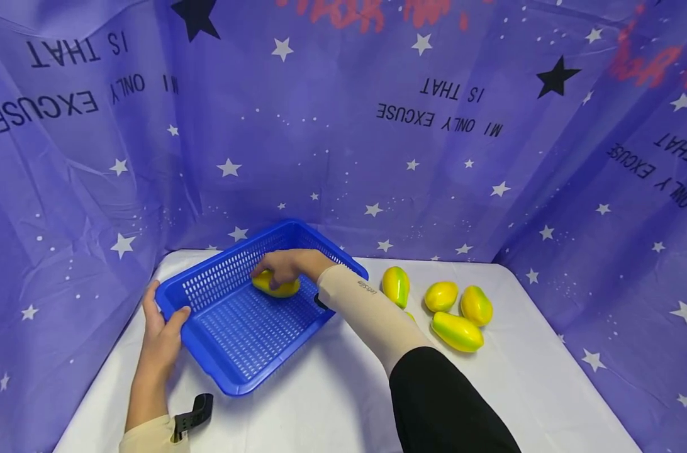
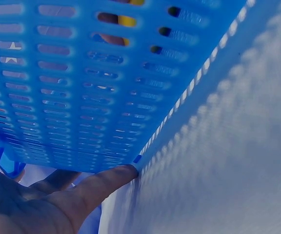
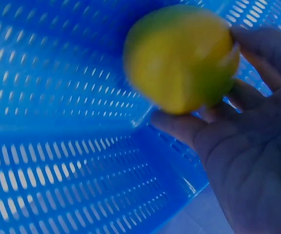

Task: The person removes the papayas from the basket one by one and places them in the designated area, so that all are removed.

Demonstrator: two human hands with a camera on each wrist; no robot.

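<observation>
My left hand (image 1: 161, 336) grips the left end of a blue plastic basket (image 1: 230, 389), thumb at its rim. In the left wrist view a finger (image 2: 101, 187) stretches along the basket's slotted underside. Inside the basket, toward its far side, my right hand (image 1: 289, 264) holds a yellow-green papaya (image 1: 284, 289) from above. The right wrist view shows that papaya (image 3: 179, 63) between thumb and fingers, close to the slotted walls. To the right of the basket lie several more papayas (image 1: 458, 332), one partly hidden behind my right forearm.
A white cloth covers the table (image 1: 536, 377). Purple curtains (image 1: 343, 157) with stars and lettering rise behind it and along both sides. The basket sits at the table's left, its far corner close to the back curtain. A black strap (image 1: 193, 415) is around my left wrist.
</observation>
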